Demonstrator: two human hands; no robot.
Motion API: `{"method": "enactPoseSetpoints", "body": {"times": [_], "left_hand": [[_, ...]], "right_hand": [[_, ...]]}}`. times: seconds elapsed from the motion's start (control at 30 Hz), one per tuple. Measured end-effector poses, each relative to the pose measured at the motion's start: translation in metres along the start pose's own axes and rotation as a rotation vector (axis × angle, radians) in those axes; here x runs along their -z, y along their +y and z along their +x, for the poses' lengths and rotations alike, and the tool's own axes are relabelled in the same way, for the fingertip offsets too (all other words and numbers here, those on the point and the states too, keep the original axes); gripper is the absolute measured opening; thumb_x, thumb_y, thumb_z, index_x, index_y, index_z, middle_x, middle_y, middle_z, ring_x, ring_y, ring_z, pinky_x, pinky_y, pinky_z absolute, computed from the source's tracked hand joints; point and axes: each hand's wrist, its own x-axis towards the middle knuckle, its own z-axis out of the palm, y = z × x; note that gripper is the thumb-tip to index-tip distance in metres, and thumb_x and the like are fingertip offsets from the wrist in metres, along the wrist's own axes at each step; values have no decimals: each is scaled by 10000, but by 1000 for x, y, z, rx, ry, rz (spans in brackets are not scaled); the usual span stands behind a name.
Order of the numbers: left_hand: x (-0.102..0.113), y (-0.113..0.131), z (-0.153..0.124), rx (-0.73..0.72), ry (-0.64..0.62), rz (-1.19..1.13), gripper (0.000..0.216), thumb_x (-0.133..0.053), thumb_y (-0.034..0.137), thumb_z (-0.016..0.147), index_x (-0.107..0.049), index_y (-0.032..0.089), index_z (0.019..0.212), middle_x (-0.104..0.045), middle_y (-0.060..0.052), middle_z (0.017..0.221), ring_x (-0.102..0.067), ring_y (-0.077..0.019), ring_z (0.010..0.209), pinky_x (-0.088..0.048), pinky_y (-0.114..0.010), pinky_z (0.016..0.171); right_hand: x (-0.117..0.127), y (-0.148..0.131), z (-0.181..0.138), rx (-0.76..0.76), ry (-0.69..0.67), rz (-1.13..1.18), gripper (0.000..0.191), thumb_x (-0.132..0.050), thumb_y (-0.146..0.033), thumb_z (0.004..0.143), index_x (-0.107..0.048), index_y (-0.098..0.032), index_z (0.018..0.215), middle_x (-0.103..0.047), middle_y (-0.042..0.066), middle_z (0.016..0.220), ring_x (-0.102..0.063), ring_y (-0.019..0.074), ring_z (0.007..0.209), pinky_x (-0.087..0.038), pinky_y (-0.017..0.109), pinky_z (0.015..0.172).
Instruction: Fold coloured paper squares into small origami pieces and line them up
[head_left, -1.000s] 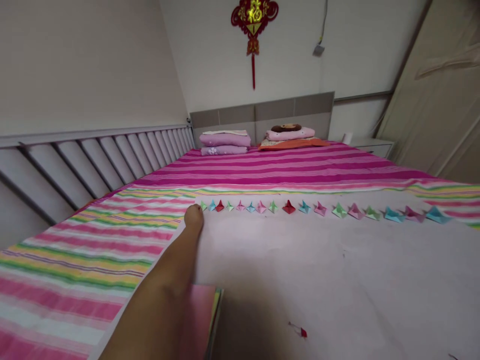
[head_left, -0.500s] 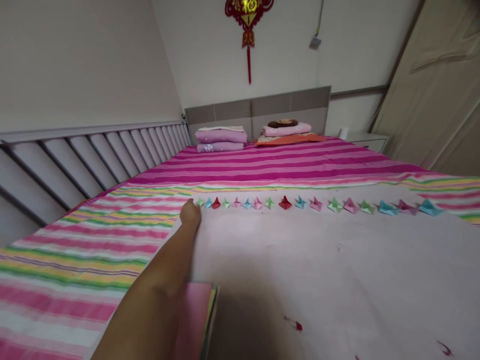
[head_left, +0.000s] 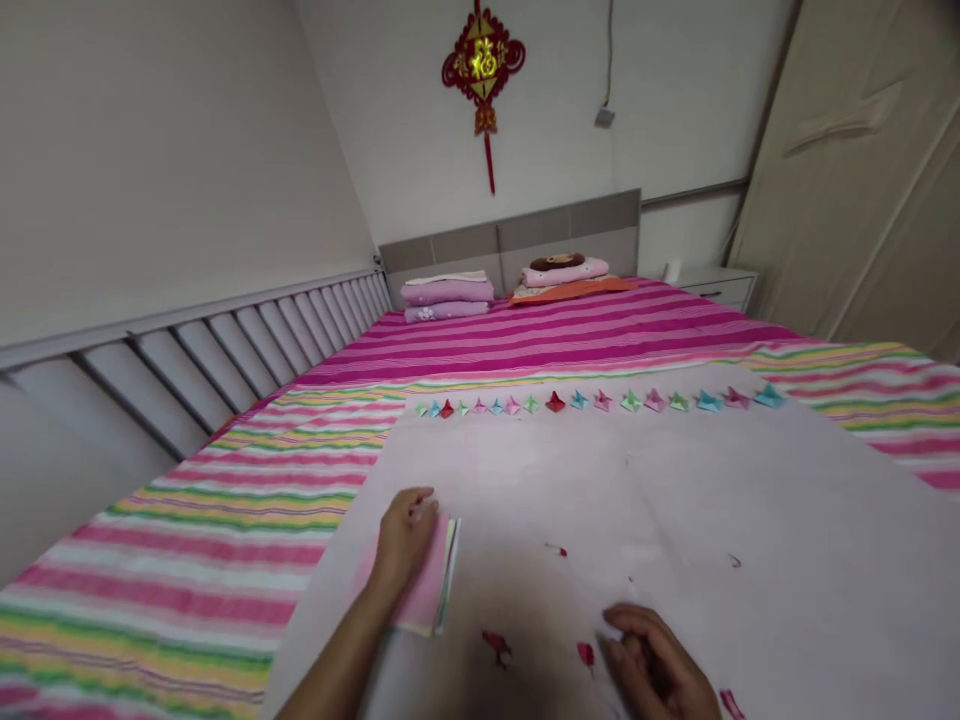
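My left hand (head_left: 405,540) is above a stack of coloured paper sheets (head_left: 424,600), pink on top, at the left of a large white sheet (head_left: 540,470). Its fingers are loosely bent, thumb apart, and nothing shows in them. At the lower right, my right hand (head_left: 660,665) rests near the white sheet, fingers curled and the thumb a little away from the index finger, holding nothing I can see. Beside it lies a small red scrap (head_left: 586,654), and another red scrap (head_left: 495,645) is farther left.
Several small folded paper boats stand in a row along the far edge, from a green one (head_left: 421,410) to a blue one (head_left: 770,396). The sheet lies on a striped bed (head_left: 247,500) with a rail (head_left: 247,320) at left. Folded bedding (head_left: 448,292) is by the headboard (head_left: 465,240).
My left hand has drawn back from the leftmost green boat to the paper stack. My right hand has come into view at the lower right. The camera has tilted and shifted.
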Motion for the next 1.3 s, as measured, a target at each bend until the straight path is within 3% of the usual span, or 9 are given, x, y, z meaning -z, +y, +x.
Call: {"method": "enactPoseSetpoints", "body": {"times": [0.13,0.27,0.5,0.83,1.07,1.3], "left_hand": [[11,1,-80,-2,42,-12,313,-554,391,796,-672,174,989,-688,-123,1071,-616,-276,1048,-481,-464,941],[16,0,-118,36,62,-38,332,-507,387,845,-654,173,1052,-668,-131,1136,-596,-272,1094,-479,-463,958],[18,5,-111,7,23,-42,334,-481,349,864,-648,154,1077,-615,-134,1246,-501,-244,1239,-383,-424,1069],[16,-2,-122,42,8,6,359,-442,347,900,-616,164,1156,-567,-126,1326,-361,-263,1355,-241,-489,1132],[13,-11,-125,121,5,-12,447,-529,403,853,-567,163,1228,-546,-133,1350,-423,-253,1315,-343,-438,1093],[6,-20,-123,124,31,-42,480,-571,425,809,-571,177,1220,-546,-136,1343,-423,-291,1309,-316,-473,1106]], "right_hand": [[5,-7,6,-8,-86,-47,165,-635,-364,792,-632,-206,838,-508,-23,603,-473,131,496,-397,229,462],[6,-13,10,11,-111,-77,175,-602,-367,801,-615,-195,771,-469,-29,575,-456,140,505,-380,244,472],[4,-17,11,39,-111,-98,182,-577,-344,793,-585,-190,698,-457,-26,579,-427,138,516,-354,250,477],[4,-15,11,45,-115,-99,173,-564,-296,795,-576,-185,662,-484,-14,620,-427,135,538,-350,255,498],[5,-16,12,53,-123,-103,164,-556,-281,787,-571,-192,651,-506,-5,627,-437,140,546,-355,259,504],[2,-14,13,103,-105,-142,159,-520,-214,788,-555,-193,635,-494,-12,623,-436,127,545,-362,238,496]]}}
